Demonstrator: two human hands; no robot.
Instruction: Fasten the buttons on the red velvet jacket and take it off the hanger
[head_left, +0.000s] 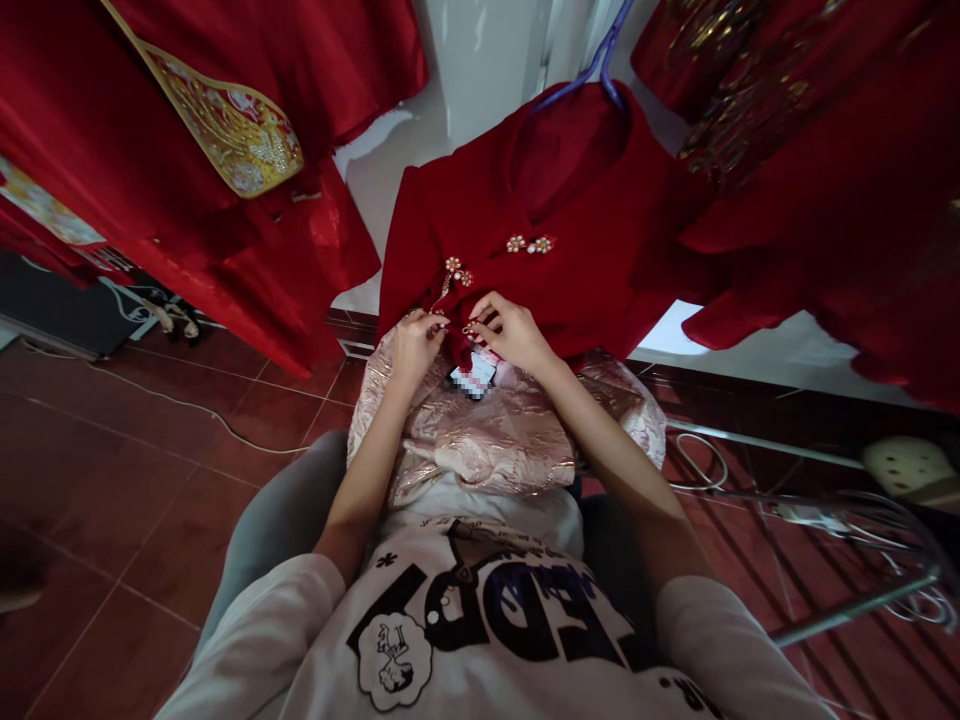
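A dark red dress top hangs on a purple hanger in front of me. It has pearl flower buttons along its slanted front opening. My left hand and my right hand both pinch the front edge of the dress at a lower button, fingers closed on the cloth. A white tag hangs just below my hands. A pink and gold brocade garment lies across my lap under the dress hem.
Red embroidered garments hang at the left and right. The floor is dark red tile with a white cable running across it. A metal rack base stands at the right, with a white slipper beyond it.
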